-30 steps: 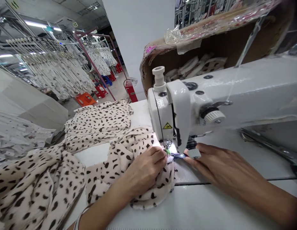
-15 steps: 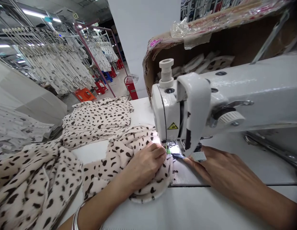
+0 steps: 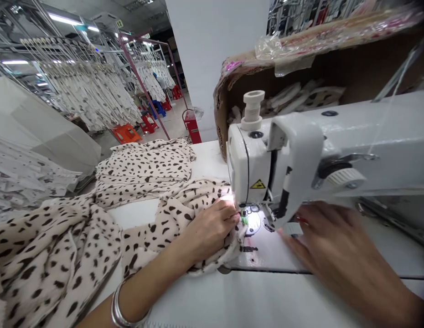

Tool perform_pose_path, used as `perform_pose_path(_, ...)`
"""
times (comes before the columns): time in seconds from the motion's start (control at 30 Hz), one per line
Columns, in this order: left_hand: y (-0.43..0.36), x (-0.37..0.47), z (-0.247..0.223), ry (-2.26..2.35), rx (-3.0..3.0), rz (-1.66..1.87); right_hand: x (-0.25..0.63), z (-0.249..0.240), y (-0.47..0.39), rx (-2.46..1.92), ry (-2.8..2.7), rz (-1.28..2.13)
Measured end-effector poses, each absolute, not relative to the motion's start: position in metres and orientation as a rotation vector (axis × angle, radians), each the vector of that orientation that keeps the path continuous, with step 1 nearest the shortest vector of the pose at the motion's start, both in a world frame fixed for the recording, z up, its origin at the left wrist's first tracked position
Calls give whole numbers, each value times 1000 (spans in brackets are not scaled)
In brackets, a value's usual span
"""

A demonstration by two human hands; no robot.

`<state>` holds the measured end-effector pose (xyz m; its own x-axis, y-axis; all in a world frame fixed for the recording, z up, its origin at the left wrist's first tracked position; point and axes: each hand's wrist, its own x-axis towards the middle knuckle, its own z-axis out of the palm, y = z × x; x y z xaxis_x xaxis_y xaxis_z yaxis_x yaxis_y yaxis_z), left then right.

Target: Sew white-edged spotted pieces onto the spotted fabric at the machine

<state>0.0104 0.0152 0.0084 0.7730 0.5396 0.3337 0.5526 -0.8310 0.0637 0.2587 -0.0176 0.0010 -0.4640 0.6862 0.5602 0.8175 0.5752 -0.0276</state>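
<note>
My left hand [image 3: 207, 232] pinches the cream fabric with dark spots [image 3: 171, 214] beside the lit needle area [image 3: 253, 221] of the white sewing machine [image 3: 301, 150]. A small green piece shows at my fingertips. My right hand [image 3: 330, 250] is blurred, hovering over the machine bed to the right of the needle; a small white tag-like piece [image 3: 293, 228] lies at its fingertips, and whether it is held is unclear.
More spotted fabric [image 3: 44, 255] trails off the table's left edge, with a folded pile [image 3: 147, 168] farther back. A cardboard box [image 3: 301, 77] of cut pieces stands behind the machine. Racks of hanging white garments [image 3: 82, 91] and red stools [image 3: 126, 133] fill the left background.
My right hand has pulled back to the right from the needle and blurs in motion. The blue-tipped tool seen by the needle is out of sight. My left hand stays on the fabric.
</note>
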Motion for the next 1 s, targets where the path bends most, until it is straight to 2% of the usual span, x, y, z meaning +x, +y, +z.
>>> perform_pose_path(0.1, 15, 9, 8, -895, -2934, -544, 248, -9, -28, -1025, -2380, -372)
perform_pose_path(0.33, 14, 7, 8, -936, -2941, -502, 238, -17, -39, -942, -2451, 4)
perform_pose_path(0.73, -3, 12, 26, -1101, -2870, -387, 239, -15, -33, -918, -2496, 48)
perform_pose_path(1.0, -27, -16, 52, -1748, -2939, -404, 242, -23, -31, -895, -2474, 139)
